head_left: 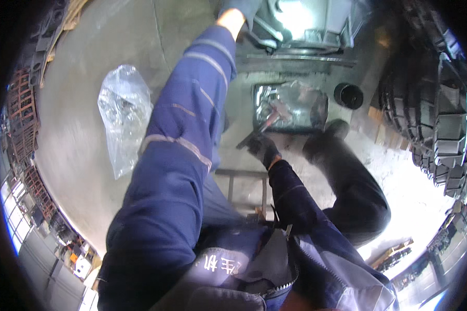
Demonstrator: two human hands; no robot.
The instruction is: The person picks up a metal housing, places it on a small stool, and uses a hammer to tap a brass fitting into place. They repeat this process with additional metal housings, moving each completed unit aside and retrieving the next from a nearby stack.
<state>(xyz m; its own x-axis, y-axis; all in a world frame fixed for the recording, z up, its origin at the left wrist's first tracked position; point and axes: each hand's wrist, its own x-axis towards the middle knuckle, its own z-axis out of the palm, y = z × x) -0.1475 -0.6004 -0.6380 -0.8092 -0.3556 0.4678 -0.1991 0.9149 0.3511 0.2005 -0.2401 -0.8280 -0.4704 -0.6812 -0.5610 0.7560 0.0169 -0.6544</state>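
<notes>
My right hand [263, 149], in a dark glove, is closed round the shaft of a hammer-like tool [268, 123]. One end of the shaft sticks out to the left of my fingers. The reddish head end lies over a black tray [316, 126] that has a shiny, clear plastic-like lining; blur hides the exact kind of tool. At the top edge my left hand [239, 11], also gloved, reaches to the side of a large grey metal machine part [316, 28]. Its fingers are cut off by the frame and hidden.
On the floor to the left lies a clear plastic bag [123, 116] with small things in it. A black round cup-like part [348, 96] stands right of the tray. Large black tracks or treads [446, 114] rise at the right. A metal frame [241, 189] lies near my legs.
</notes>
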